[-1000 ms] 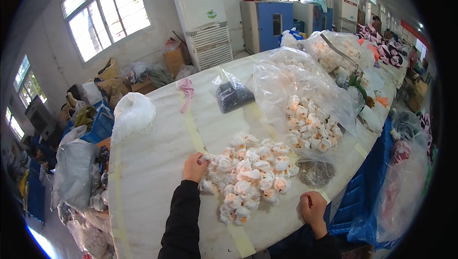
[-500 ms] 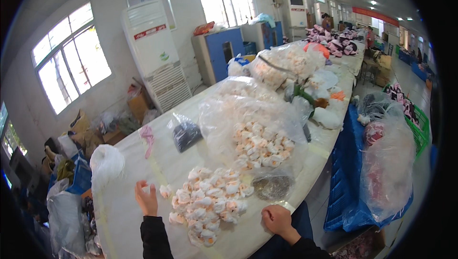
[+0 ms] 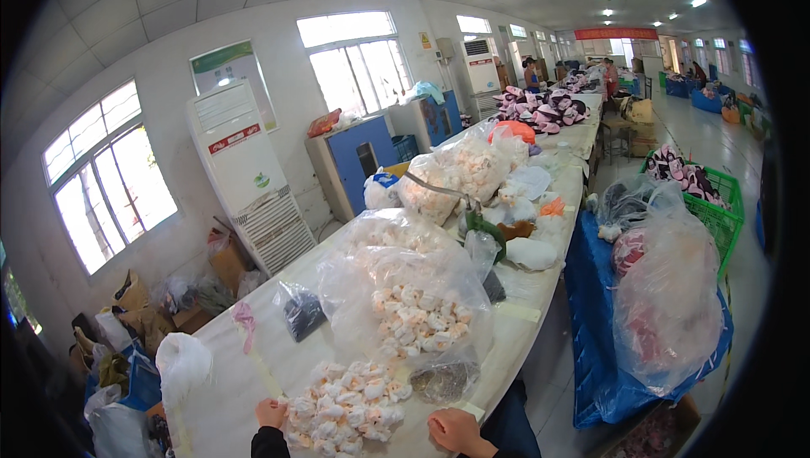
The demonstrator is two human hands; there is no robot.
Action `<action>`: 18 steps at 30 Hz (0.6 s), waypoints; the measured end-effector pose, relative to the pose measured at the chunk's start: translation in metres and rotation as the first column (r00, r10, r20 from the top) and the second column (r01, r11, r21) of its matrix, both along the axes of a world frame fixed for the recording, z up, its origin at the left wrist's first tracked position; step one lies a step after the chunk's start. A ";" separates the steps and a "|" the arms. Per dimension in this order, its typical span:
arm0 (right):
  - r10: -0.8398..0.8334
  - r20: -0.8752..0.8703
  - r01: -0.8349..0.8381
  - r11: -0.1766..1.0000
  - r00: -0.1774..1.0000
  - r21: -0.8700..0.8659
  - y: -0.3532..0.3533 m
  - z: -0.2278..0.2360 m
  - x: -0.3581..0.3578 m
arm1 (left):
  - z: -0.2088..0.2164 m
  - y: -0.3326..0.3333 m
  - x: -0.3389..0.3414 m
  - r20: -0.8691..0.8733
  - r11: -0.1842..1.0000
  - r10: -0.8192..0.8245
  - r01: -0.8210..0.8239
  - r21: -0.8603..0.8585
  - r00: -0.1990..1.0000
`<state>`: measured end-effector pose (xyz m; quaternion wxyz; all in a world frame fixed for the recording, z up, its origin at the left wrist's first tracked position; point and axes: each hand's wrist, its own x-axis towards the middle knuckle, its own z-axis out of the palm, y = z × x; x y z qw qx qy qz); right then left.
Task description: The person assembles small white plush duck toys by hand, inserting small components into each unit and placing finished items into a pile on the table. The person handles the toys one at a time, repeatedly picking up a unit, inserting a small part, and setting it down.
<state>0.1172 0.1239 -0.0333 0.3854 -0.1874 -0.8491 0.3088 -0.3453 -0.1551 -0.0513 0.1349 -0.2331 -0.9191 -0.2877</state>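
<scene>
A loose pile of small white and pale-orange stuffed pieces (image 3: 350,403) lies on the long pale-covered table (image 3: 215,382) in front of me. My left hand (image 3: 272,413) is at the pile's left edge with its fingers closed; what they hold, if anything, is hidden. To the right of the pile, near the table's edge, my right hand (image 3: 456,431) is curled into a fist, its inside turned out of sight. Beyond the pile, a large clear plastic bag (image 3: 354,276) lies with its mouth towards me, more of the same pieces inside. A clear bag of dark, grainy stuff (image 3: 443,380) sits between them.
A small bag of dark contents (image 3: 301,313) and a pink strip (image 3: 245,325) lie farther left. White netting (image 3: 183,365) hangs at the left edge. Filled bags (image 3: 451,175) crowd the table beyond. On the right stand a blue crate (image 3: 591,331) and a green basket (image 3: 717,213).
My view has tilted up. My left hand has closed and moved in against the pile, where a single piece lay apart before. My right hand stays fisted by the table edge.
</scene>
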 end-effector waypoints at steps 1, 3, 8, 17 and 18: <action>-0.066 -0.036 0.065 0.997 0.997 -0.037 -0.008 0.010 0.001 | 0.001 -0.002 0.003 -0.036 0.999 0.046 -0.045 0.005 0.998; -0.039 -0.040 0.035 0.994 0.998 -0.102 -0.012 0.012 0.003 | 0.006 -0.012 -0.006 -0.033 0.983 0.129 -0.123 0.140 0.991; -0.059 -0.066 0.054 0.995 0.996 -0.086 -0.001 -0.009 0.007 | 0.123 0.058 0.086 -0.040 0.867 -0.125 0.129 0.481 0.991; 0.012 -0.302 -0.144 0.896 0.953 -0.420 -0.009 0.013 0.021 | 0.065 0.155 0.363 0.250 0.680 -0.717 0.576 0.453 0.650; 0.013 -0.249 -0.144 0.845 0.968 -0.515 -0.009 0.012 0.037 | 0.047 0.158 0.368 0.318 0.696 -0.712 0.570 0.436 0.626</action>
